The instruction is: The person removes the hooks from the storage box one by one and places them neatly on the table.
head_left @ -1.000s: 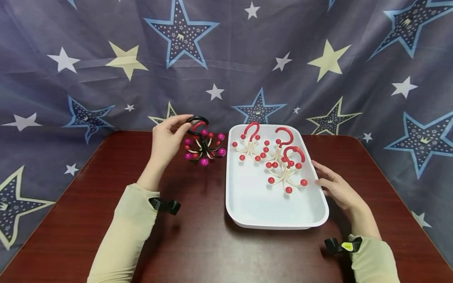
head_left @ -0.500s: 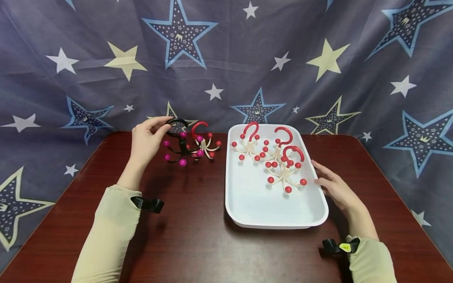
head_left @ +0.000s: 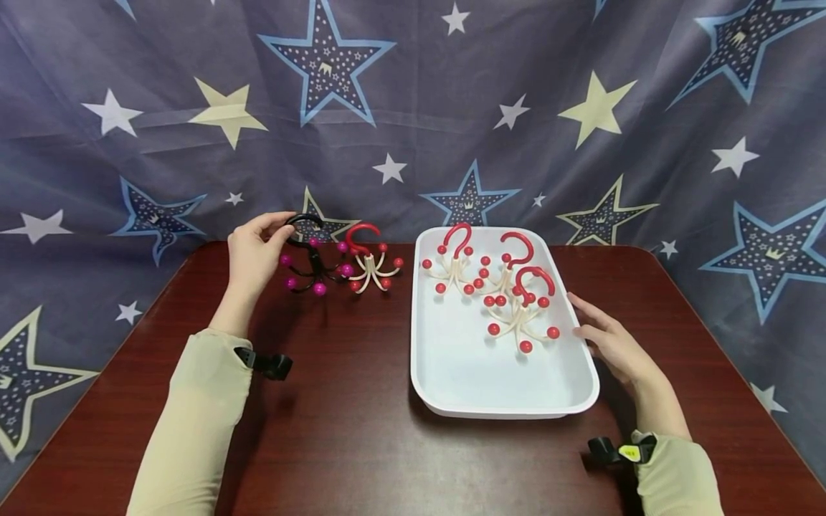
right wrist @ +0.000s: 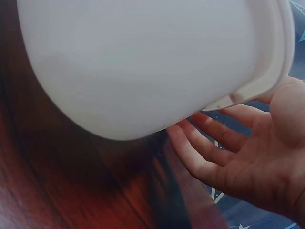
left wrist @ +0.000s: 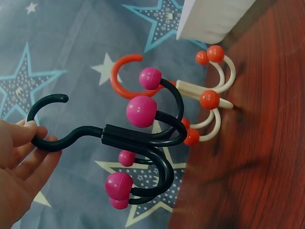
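Note:
My left hand (head_left: 254, 247) pinches the curved top of a black multi-arm hanging hook (left wrist: 138, 138) with magenta ball tips. It hangs upright over the table's back left. Just right of it stands a cream hanging hook (head_left: 369, 269) with a red top hook and red balls; the black one partly overlaps it in the left wrist view. My right hand (head_left: 616, 344) holds the right side of a white tray (head_left: 452, 383), thumb at the rim and fingers under it, against the outer wall (right wrist: 143, 86). Several more cream-and-red hooks (head_left: 521, 315) are in the tray's back half.
The dark red wooden table (head_left: 361, 444) bears the tray right of centre. A grey-blue cloth with stars (head_left: 413, 107) hangs behind the table's back edge. Black straps (head_left: 264, 362) are around both wrists.
My left hand has carried the black hook left, away from in front of the cream hook, which now shows whole in the head view. The right hand and tray stay put.

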`<state>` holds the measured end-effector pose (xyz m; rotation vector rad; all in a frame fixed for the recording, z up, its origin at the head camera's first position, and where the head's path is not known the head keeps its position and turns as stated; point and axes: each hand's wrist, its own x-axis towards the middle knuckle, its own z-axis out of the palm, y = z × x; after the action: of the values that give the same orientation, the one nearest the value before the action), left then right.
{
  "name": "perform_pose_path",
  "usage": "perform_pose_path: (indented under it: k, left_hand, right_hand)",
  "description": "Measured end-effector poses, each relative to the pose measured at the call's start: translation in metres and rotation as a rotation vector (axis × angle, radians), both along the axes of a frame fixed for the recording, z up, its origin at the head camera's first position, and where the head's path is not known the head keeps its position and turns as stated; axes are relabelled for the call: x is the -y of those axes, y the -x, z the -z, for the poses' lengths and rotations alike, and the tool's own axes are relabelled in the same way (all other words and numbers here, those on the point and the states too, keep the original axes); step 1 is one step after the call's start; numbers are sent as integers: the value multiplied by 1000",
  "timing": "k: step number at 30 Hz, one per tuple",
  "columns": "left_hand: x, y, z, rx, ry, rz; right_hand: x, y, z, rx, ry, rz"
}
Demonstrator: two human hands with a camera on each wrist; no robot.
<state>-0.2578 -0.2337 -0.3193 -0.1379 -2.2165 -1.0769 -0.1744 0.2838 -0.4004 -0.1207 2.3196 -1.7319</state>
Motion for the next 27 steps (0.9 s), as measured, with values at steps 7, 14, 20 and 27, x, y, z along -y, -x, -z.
perform_pose_path:
  k: [7,14,20,27]
  left_hand:
    - [6,6,6,8,-30,-17]
    - [10,13,11,52,-32,-51]
    - [13,18,17,90,-16,-66]
    - [13,24,23,146,-42,-85]
  right_hand:
    - [-1,0,0,1,12,-2]
    - [-1,0,1,3,-1,5]
    - [0,0,2,-2,-5,8]
    - [0,1,3,-2,-14,21]
